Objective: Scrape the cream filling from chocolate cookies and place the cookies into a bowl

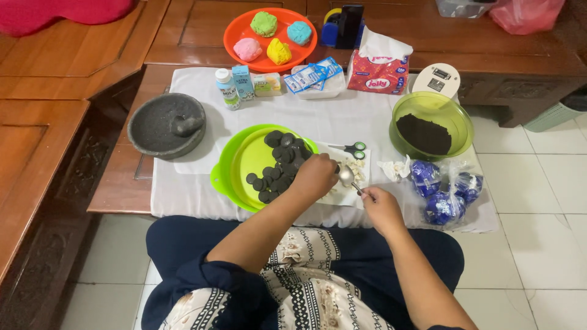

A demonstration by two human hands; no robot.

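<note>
1. The left hand (313, 177) reaches forward from a bent elbow, its back turned up and its fingers curled in over the edge of the green plate (244, 160); it seems to pinch something small, but the thing itself is hidden under the knuckles.
2. The right hand (380, 208) sits lower and to the right, wrist straight, fingers pressed together around the handle of a metal spoon (347, 177) whose bowl points at the left hand's fingertips.
3. The dark cookie halves (280, 165) lie heaped on the right part of the green plate, just beside the left hand.
4. Under the spoon lies a white board (342, 194) with pale cream scrapings, and green-handled scissors (354, 150) rest at its far edge.
5. To the right stands a green bowl (431, 116) holding dark crumbs; near it lie blue wrappers (443, 192) in clear plastic.
6. A stone mortar (166, 124) sits at the left, and an orange plate (235, 43) with coloured dough balls lies farther back.
</note>
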